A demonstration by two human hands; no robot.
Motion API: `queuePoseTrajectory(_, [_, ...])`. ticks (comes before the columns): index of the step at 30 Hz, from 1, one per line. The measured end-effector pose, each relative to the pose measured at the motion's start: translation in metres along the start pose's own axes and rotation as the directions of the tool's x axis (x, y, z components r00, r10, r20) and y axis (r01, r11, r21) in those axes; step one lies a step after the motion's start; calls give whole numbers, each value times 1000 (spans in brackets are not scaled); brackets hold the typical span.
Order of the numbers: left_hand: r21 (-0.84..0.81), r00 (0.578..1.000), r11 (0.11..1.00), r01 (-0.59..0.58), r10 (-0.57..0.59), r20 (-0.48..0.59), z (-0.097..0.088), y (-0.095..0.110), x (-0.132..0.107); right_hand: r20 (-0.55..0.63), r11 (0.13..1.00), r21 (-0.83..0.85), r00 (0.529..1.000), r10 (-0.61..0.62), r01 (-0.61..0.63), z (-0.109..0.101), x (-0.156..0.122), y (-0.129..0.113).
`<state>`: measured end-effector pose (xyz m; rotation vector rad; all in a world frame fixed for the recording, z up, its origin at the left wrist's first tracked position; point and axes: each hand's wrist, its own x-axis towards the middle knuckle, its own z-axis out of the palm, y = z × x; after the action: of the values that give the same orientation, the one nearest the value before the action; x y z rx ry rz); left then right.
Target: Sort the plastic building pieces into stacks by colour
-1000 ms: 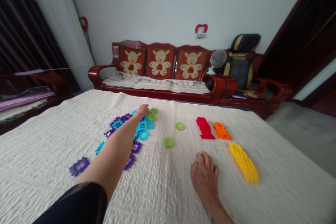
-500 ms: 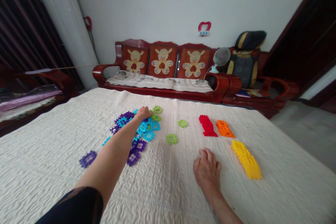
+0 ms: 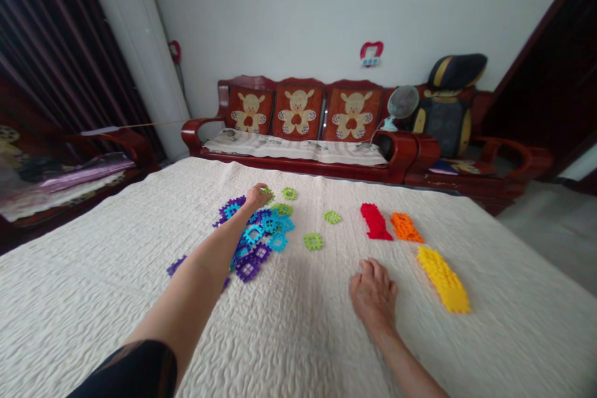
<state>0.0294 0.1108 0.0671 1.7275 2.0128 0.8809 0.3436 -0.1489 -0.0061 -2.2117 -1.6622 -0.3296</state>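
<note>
My left hand reaches out to the far side of a loose pile and pinches a green toothed plastic building tile. Under and beside my forearm lie purple tiles and light-blue tiles, overlapping each other. Separate green tiles lie to the right: one at the back, one farther right, one nearer me. My right hand rests palm down on the cloth, fingers loosely bent and slightly apart, with nothing visible in it.
Beyond my right hand are a red group of tiles, an orange group and a yellow row. A cream quilted cloth covers the table. Behind it stand a wooden sofa with bear cushions and a small fan.
My left hand has lifted slightly from the pile's far edge, and a green tile now shows in its fingers. The view has shifted a little to the left. My right hand stays on the cloth.
</note>
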Motion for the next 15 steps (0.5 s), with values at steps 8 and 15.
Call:
queuePoseTrajectory(8, [-221,991,973,73,-47,122,10,23,-23,13,1000,18,1000,13,-13,-5,1,-3])
queuePoseTrajectory(15, [-243,919,964,-110,191,344,57,60,-76,12,1000,22,1000,12,-12,-4,1,-2])
